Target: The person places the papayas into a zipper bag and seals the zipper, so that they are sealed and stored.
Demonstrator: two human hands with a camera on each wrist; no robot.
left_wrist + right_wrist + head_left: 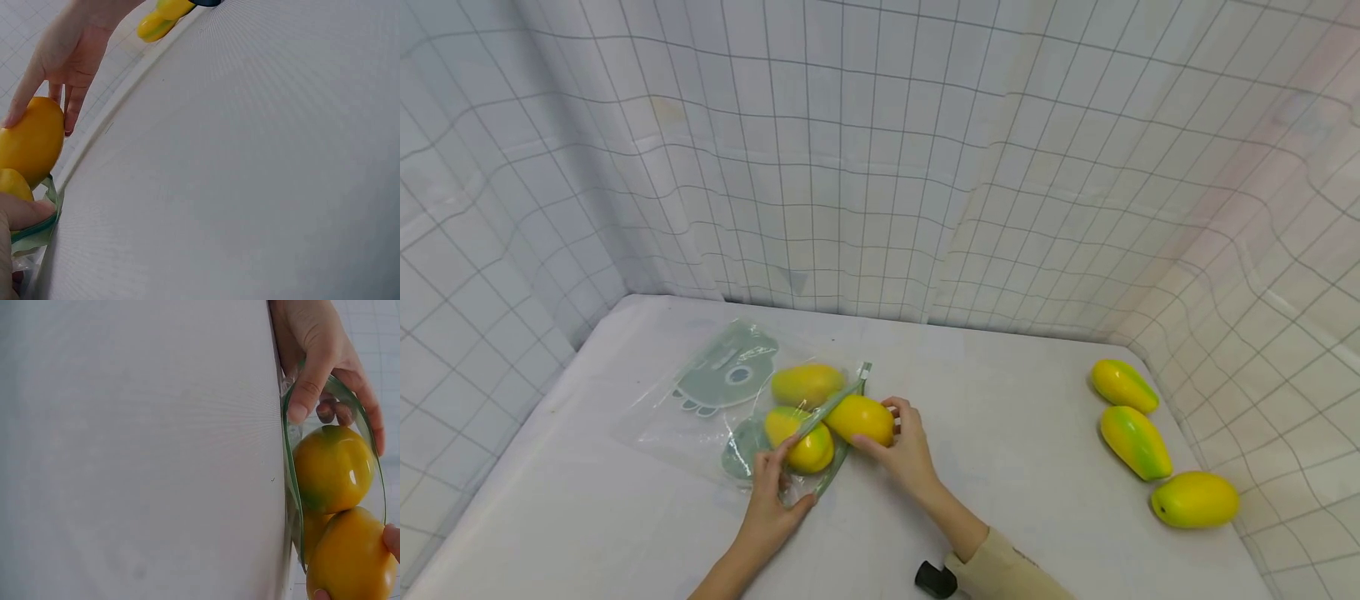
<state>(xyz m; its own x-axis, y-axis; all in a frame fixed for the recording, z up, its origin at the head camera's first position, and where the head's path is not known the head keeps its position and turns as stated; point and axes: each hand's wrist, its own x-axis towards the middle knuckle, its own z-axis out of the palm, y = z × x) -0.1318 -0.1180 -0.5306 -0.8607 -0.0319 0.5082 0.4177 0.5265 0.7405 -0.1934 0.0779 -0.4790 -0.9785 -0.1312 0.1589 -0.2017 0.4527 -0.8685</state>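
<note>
Head view, full width: white curtain (880, 167) with dark grid lines at the back; white worktop (1000, 400) below. Left part of the worktop: transparent bag (703, 379), laid flat, with pale green print (752, 358) and green-edged mouth (829, 408) facing right. Inside the bag: two yellow-green fruits, namely rear fruit (805, 386) under the film and front fruit (815, 452) close to the mouth. At the near side of the mouth: left hand (769, 504), clamped on the bag, with thumb at the near green edge and fingers at the far one. Visible in the right wrist view: both edges held apart in a loop around the fruit. Next to the right: third fruit (862, 418), yellow, at the mouth, with left end between the green edges and right end outside. Clamped on this third fruit: right hand (912, 454), with thumb on the near side and fingers round the far side. Below: small black object (936, 579), just beside beige sleeve (1011, 573) on the right arm. Far right, well apart from the bag: slanting row of back fruit (1123, 386), middle fruit (1136, 442) and end fruit (1197, 500), all yellow with green areas.
</note>
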